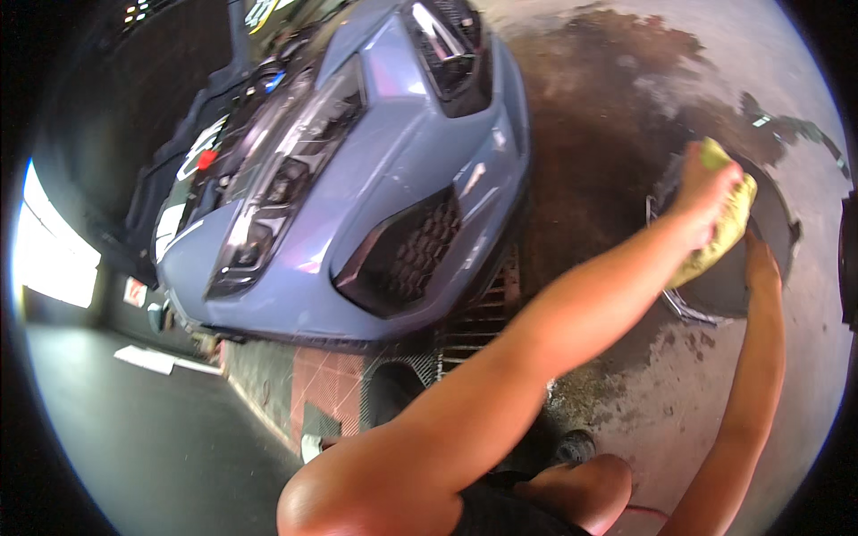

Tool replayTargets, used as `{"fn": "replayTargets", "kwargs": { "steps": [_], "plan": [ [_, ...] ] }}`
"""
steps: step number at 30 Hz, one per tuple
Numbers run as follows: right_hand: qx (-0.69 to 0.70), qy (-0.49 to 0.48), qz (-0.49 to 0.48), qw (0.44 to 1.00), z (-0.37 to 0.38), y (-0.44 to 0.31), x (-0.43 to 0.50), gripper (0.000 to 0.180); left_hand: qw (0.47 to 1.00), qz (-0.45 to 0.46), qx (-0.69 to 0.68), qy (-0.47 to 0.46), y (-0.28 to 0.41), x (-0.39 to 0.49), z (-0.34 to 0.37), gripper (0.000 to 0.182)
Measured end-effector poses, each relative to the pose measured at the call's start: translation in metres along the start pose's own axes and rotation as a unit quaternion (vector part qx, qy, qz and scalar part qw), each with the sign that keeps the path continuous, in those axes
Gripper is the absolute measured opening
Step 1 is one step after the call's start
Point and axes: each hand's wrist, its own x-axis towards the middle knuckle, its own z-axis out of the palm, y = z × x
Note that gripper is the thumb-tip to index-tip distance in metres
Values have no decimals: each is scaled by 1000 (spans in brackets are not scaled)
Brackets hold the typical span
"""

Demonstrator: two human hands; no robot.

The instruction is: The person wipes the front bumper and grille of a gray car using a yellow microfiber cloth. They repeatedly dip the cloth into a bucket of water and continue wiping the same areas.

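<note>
My left hand (707,191) is closed on a wet-looking yellow-green cloth (720,234), bunched up above a dark round bucket or tub (781,228) on the floor at the right. Just beside the cloth, my right hand (762,261) reaches over the bucket; its fingers are partly hidden, and whether they grip anything is unclear. A glossy blue-grey car's front bumper (395,144) fills the upper middle, with a long headlight (281,181) and a black honeycomb grille insert (409,254). The engine bay shows beneath a raised hood.
Dark wet patches (603,100) spread over the concrete floor between car and bucket. A slatted floor grate (476,335) and red and grey floor tiles (328,382) lie below the bumper. My bent knee and a shoe (576,443) are at the bottom. A red hose or cord (647,511) runs nearby.
</note>
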Motion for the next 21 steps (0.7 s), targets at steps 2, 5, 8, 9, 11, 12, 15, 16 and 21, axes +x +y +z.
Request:
{"fn": "replayTargets", "kwargs": {
  "steps": [2, 5, 8, 9, 11, 12, 15, 16, 21],
  "plan": [
    [50, -44, 16, 998, 23, 12, 16, 47, 943, 41, 326, -46, -58, 38, -2, 93],
    [39, 18, -45, 998, 47, 20, 27, 40, 700, -167, 661, -211, -141, 55, -29, 105],
    [39, -8, -41, 998, 62, 18, 29, 31, 470, -154, 788, -366, -204, 32, -61, 81],
    [41, -12, -37, 998, 65, 17, 29, 27, 444, -190, 797, -363, -217, 26, -71, 75],
    [45, -53, -97, 993, 70, 15, 29, 31, 423, -214, 809, -348, -223, 20, -73, 70],
    [4, -70, -118, 991, 73, 14, 30, 32, 418, -219, 814, -339, -218, 17, -70, 68],
    [-72, -107, -129, 983, 79, 12, 34, 35, 419, -233, 814, -326, -178, 33, -32, 63],
    [-31, -97, -120, 988, 80, 12, 36, 35, 438, -263, 797, -322, -155, 32, -21, 63],
    [44, -52, -106, 992, 83, 14, 44, 34, 735, -246, 580, -252, -43, 2, 0, 41]
  ]
}}
